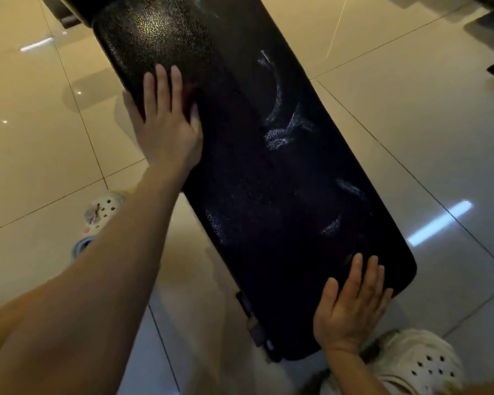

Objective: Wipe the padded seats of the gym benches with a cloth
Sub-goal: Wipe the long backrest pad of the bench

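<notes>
As it slants — black padded seat (pixel 268 181), long axis near-right to far-left.

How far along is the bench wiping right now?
The bench pad shows pale streaks, perhaps wipe marks or leftover residue. Both hands lie flat on it: left hand by the far edge, right hand at the near end. No cloth is in view, so wiping is not under way. Other benches cannot be judged.

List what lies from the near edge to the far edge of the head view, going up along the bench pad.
Light perforated shoe → right hand flat on the pad's near end → black padded seat with pale smears → left hand flat at the pad's left edge → shinier far end of the pad.
</notes>
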The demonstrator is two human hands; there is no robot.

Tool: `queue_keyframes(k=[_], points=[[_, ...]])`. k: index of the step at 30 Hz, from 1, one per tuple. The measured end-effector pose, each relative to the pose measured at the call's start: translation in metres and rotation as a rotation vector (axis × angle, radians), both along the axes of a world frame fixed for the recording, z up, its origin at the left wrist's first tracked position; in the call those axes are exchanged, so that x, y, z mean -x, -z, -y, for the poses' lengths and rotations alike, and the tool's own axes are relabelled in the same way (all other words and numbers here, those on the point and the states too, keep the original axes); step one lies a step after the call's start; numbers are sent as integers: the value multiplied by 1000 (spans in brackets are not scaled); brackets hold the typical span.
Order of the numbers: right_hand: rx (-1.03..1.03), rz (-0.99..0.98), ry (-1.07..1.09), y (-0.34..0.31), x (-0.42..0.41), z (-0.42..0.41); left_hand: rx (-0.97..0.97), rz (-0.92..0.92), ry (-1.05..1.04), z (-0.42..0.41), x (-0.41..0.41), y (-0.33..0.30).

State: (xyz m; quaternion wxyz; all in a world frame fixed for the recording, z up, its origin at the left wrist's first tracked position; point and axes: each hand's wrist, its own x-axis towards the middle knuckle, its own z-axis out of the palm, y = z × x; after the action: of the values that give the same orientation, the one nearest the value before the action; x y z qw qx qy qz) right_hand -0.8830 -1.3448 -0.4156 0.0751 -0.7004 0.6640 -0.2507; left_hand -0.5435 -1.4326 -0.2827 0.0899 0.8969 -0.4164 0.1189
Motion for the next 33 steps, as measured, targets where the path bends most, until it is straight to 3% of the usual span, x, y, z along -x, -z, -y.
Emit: queue_keyframes(k=[3, 7, 21, 28, 33], points=[[17, -8, -5, 3, 0, 2, 8, 13, -41, 28, -22, -12], [10, -1, -14, 4, 0, 2, 4, -121, -3, 19, 20, 4], [108, -39, -17, 18, 6, 7, -140, -241, 457, -163, 265, 94], [43, 81, -39, 7, -1, 3, -41, -131, 493, -139, 208, 83], [-18, 81, -36, 4, 1, 1, -33, -55, 259, -84, 126, 55]])
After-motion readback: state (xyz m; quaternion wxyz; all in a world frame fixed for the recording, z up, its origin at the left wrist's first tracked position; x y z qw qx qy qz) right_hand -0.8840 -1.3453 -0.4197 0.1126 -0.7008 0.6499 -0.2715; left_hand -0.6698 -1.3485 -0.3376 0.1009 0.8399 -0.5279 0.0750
